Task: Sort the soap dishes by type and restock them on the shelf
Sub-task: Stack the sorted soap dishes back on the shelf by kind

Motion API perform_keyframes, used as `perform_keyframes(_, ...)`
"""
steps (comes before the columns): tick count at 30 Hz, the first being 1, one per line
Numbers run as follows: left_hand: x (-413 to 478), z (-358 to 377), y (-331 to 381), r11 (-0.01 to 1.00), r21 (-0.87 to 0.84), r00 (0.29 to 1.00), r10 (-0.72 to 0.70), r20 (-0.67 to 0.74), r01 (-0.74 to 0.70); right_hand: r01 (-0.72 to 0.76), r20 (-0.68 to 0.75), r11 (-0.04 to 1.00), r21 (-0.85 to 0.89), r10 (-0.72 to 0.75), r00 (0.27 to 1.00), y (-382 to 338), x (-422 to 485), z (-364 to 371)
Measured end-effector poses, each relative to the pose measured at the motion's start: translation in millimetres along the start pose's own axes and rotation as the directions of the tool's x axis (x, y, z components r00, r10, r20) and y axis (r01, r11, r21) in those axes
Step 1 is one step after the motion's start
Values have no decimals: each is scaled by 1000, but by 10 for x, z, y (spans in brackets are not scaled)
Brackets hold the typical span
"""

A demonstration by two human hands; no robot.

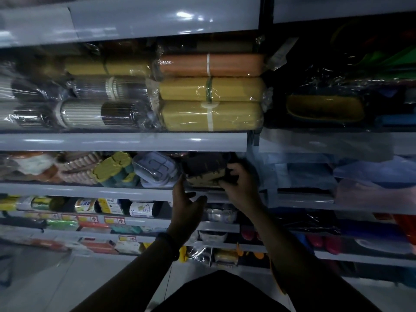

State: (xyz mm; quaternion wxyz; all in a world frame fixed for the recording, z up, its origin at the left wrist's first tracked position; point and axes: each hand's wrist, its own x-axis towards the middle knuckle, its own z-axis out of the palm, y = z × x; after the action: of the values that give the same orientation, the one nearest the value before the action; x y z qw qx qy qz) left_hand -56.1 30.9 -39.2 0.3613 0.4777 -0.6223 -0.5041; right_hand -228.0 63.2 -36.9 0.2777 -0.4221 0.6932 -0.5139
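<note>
In the head view, you are in the restocking step: your right hand grips the right end of a stack of dark and tan soap dishes, which already sits at the front of the middle shelf, just to the right of a clear-wrapped pack of pale grey soap dishes. Your left hand is open, with the fingers spread, and it hovers just below the shelf edge under the left end of the stack; I cannot tell if it touches the stack. Further left on the same shelf lie yellow and green flower-shaped dishes, so the types seem to be grouped side by side already. The light is poor and the dark stack is partly hidden under the shelf above, so the exact number of pieces is not clear. I judge that the next move calls for pushing the stack deeper and squaring it against the grey pack, with the left hand giving support from below, so that the loose pieces do not slide off the front edge.
</note>
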Motion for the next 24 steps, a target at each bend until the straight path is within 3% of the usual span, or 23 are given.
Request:
perform_keyframes(9,224,-34,164,995,-99,994,-16,110,27,100,-61,989,112,-93,994,91,-136,109)
perform_keyframes(15,261,-58,101,992,-104,985,-57,161,74,-21,28,992,124,18,999,27,-136,158)
perform_keyframes(24,294,-28,87,980,-183,978,-45,202,82,-69,21,986,152,67,998,-29,-236,204)
